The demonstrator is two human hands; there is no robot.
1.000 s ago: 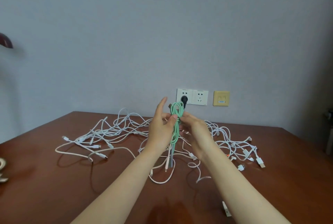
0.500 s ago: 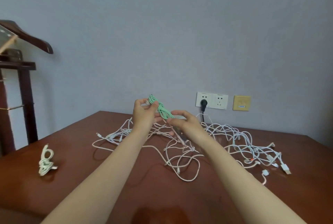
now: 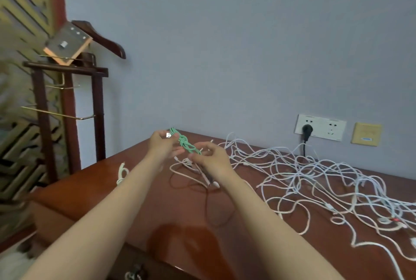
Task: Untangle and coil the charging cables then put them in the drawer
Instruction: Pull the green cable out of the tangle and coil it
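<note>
A mint-green coiled cable (image 3: 188, 145) is seen at the left hand (image 3: 162, 148); white tangled cables (image 3: 315, 174) are seen to its right, over a reddish-brown wooden table (image 3: 175, 212).

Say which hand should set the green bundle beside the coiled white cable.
Left, probably: the left hand grips the green bundle nearer the coiled white cable; the right hand pinches its far end.

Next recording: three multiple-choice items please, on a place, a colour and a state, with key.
1. Where on the brown wooden table lies the small coiled white cable? A its left end, alone; B in the tangle; C on the floor.
2. The braided cable bundle between left hand and right hand is: A white; B green; C black.
3. The black plug is: A on the table; B in the white wall socket; C in a hand.
Key: A, it lies apart at the left; B, plainly green; B, seated in the socket.
</note>
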